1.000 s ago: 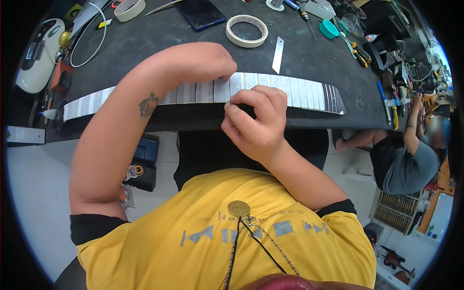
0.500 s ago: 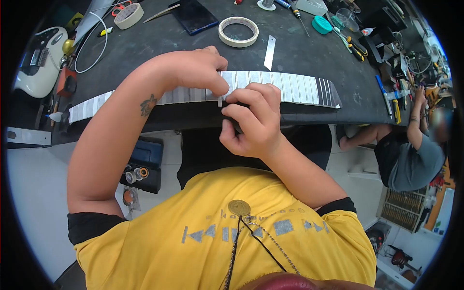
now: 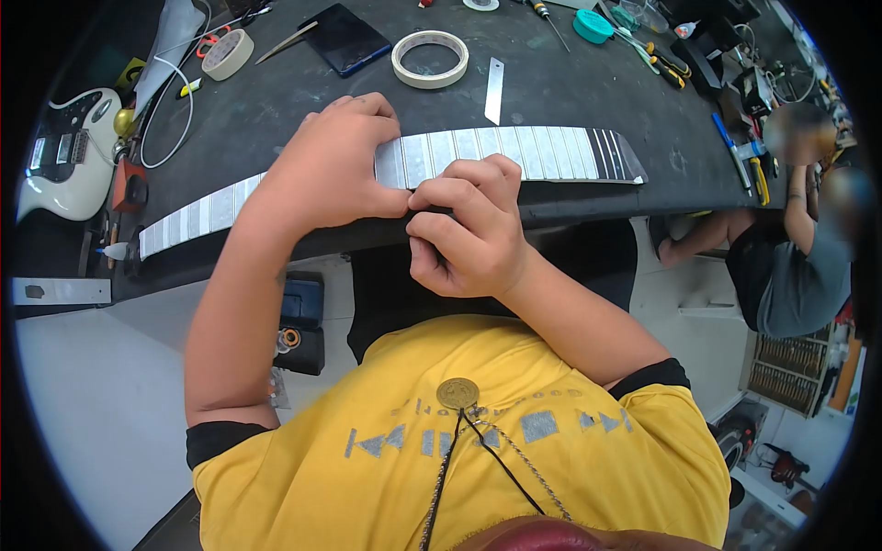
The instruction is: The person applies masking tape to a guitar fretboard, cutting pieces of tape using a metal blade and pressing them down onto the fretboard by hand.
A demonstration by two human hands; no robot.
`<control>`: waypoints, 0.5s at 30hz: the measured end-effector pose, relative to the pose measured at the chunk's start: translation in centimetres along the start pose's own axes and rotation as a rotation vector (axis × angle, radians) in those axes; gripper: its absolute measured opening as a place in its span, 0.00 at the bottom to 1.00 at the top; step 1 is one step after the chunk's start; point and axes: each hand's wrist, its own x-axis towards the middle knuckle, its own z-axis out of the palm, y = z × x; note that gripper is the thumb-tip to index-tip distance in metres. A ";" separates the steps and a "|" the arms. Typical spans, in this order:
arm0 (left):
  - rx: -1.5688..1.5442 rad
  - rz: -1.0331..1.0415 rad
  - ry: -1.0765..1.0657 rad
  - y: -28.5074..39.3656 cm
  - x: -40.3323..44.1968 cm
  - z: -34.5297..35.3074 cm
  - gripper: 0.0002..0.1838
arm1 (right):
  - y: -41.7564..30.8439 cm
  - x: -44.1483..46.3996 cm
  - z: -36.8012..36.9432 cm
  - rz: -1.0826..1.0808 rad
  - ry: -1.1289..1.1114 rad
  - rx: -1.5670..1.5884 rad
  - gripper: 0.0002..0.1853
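Observation:
A long guitar fretboard point(image 3: 551, 154) covered in silvery strips between its fret lines lies along the front edge of the black table, its dark-ended tip to the right. My left hand point(image 3: 335, 165) spans it left of the middle, fingers over the far edge and thumb at the near edge. Close to that thumb, my right hand point(image 3: 478, 220) is closed at the fretboard's near edge, its fingers curled in a pinch. Whatever the pinch holds, if anything, is hidden. A flat metal blade point(image 3: 494, 92) lies just behind the fretboard.
Behind are a masking tape roll point(image 3: 430, 60), a dark tablet point(image 3: 347, 39) and another tape roll point(image 3: 227, 53). A white electric guitar point(image 3: 69, 151) is at the left. Pliers point(image 3: 669, 66) and a teal lid point(image 3: 593, 27) lie back right. Another person point(image 3: 781, 266) sits at the right.
My left hand has shifted from reaching over the fretboard to spanning it, thumb now at the near edge. My right hand stays curled near it. The view has moved slightly.

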 end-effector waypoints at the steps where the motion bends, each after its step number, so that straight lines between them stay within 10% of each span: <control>1: 0.066 0.022 0.043 0.2 -0.2 0.2 0.31 | 0.0 0.0 0.0 0.000 0.001 0.000 0.12; 12: 0.184 -0.026 0.054 2.9 -0.8 0.6 0.29 | -0.8 0.0 -1.6 -0.006 -0.026 0.104 0.13; 15: 0.229 -0.056 0.051 3.0 -0.7 0.9 0.26 | -3.5 3.0 -4.2 0.291 -0.132 0.666 0.13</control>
